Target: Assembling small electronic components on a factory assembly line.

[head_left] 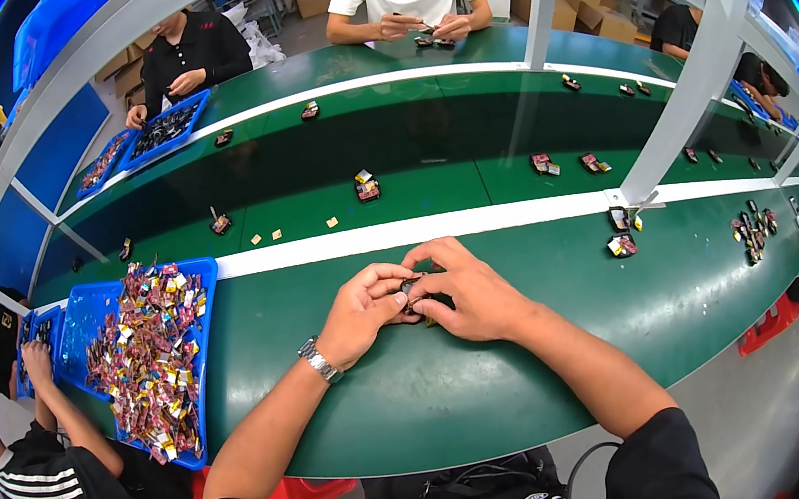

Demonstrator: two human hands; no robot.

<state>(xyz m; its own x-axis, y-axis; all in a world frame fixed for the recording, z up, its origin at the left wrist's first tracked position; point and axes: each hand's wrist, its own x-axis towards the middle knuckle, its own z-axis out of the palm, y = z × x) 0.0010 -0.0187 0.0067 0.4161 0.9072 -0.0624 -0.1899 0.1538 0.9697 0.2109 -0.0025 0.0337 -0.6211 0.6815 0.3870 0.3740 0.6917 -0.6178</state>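
Note:
Both hands meet over the green worktop (371, 415), closed around one small dark electronic part (412, 288) with a reddish board. My left hand (365, 317), with a metal watch on its wrist, pinches it from the left. From the right, my right hand (471, 291) grips the same part with bent fingers. Most of the part is hidden by the fingers. To the left of my hands stands a blue tray (208, 305) heaped with small red circuit boards (148, 368) with yellow and white bits.
A white rail (319, 248) divides my worktop from the green conveyor belt (472, 189), which carries scattered small assemblies (367, 186). More assemblies (753, 231) lie at the right by a grey post (667, 133). Co-workers sit opposite and at the left; a blue tray (164, 129) of dark parts stands across.

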